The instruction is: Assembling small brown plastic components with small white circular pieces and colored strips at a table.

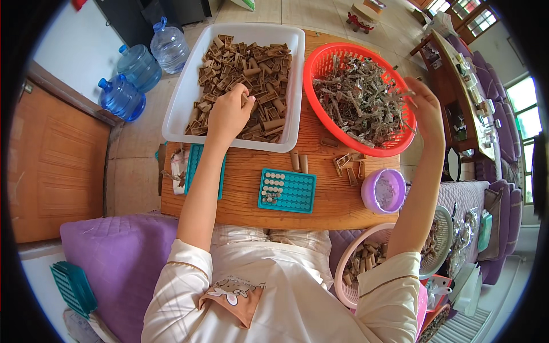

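Nearest the camera, a pale apron (309, 297) fills the lower middle, with both forearms reaching past it. Left grip (230, 111) is in over the white bin (184, 100), thumb and fingers drawn close together, tips down at the brown pieces (269, 71) heaped under and around it (whether one is pinched there is hidden). Right grip (426, 108) is at the right rim of the red basket (309, 71), fingers half curled, their tips at the grey strips (360, 97) that lie just to its left; I cannot tell if it has hold of one.

Nearer the body than both grips, the counter (343, 214) carries a teal tray (297, 203) partly filled with small round bits, two brown tubes (303, 164), and, on the right grip's side, a purple bowl (371, 197).

My reading is that parts are being picked from both heaps at once. The next move seems to call for a light pinch on each side, freeing one piece without dragging its neighbours along.
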`<move>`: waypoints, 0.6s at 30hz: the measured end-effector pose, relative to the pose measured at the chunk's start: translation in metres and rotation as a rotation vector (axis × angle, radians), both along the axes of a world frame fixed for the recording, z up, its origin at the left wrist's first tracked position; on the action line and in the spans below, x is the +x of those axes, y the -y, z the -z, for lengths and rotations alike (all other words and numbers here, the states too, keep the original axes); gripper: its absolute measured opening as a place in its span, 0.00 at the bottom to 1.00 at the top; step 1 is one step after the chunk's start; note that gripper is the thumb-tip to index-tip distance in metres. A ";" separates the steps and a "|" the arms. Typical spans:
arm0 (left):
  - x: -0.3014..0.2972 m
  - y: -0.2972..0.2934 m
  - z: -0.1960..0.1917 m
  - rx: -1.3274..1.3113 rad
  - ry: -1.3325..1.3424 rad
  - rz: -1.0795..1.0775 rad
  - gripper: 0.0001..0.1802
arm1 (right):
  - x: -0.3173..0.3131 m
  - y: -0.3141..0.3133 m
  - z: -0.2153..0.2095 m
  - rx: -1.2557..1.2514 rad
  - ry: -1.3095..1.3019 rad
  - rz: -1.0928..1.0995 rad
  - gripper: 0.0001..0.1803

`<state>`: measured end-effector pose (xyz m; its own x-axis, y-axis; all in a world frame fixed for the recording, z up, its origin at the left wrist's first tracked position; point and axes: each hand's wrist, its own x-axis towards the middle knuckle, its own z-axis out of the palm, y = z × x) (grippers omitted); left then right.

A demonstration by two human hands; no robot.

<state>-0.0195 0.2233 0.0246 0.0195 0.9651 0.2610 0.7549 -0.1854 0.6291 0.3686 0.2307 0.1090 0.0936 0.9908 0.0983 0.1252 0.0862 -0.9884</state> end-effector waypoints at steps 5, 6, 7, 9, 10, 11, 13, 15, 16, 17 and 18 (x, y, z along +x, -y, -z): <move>0.000 0.004 -0.003 -0.034 -0.014 0.002 0.08 | -0.012 0.015 -0.006 -0.041 -0.308 -0.161 0.20; 0.000 0.004 -0.002 -0.035 -0.014 0.003 0.08 | -0.011 0.015 -0.007 0.002 -0.330 -0.145 0.20; 0.000 0.003 -0.003 -0.022 0.001 0.002 0.08 | -0.011 0.014 -0.008 0.047 -0.353 -0.130 0.20; 0.002 0.001 -0.003 -0.008 0.017 0.004 0.08 | -0.003 0.008 -0.005 0.026 -0.154 -0.045 0.21; 0.001 0.000 -0.001 0.019 0.021 0.001 0.08 | -0.005 0.006 -0.004 0.001 0.043 0.034 0.21; -0.001 -0.001 0.000 0.047 0.025 -0.002 0.08 | -0.008 0.007 -0.003 0.000 0.040 0.031 0.21; -0.002 0.000 0.000 0.042 0.021 -0.005 0.08 | -0.014 0.015 -0.004 -0.046 0.040 -0.004 0.21; -0.002 0.002 0.001 0.036 0.020 -0.005 0.08 | -0.019 0.022 -0.006 -0.047 -0.124 -0.077 0.20; -0.002 0.002 0.002 0.037 0.028 0.000 0.08 | -0.020 0.023 -0.007 -0.043 -0.287 -0.149 0.20; -0.001 0.002 0.002 0.037 0.037 0.004 0.08 | -0.020 0.023 -0.007 -0.042 -0.288 -0.148 0.20; -0.001 0.002 0.002 0.037 0.037 0.004 0.08 | -0.020 0.022 -0.005 -0.022 -0.258 -0.104 0.18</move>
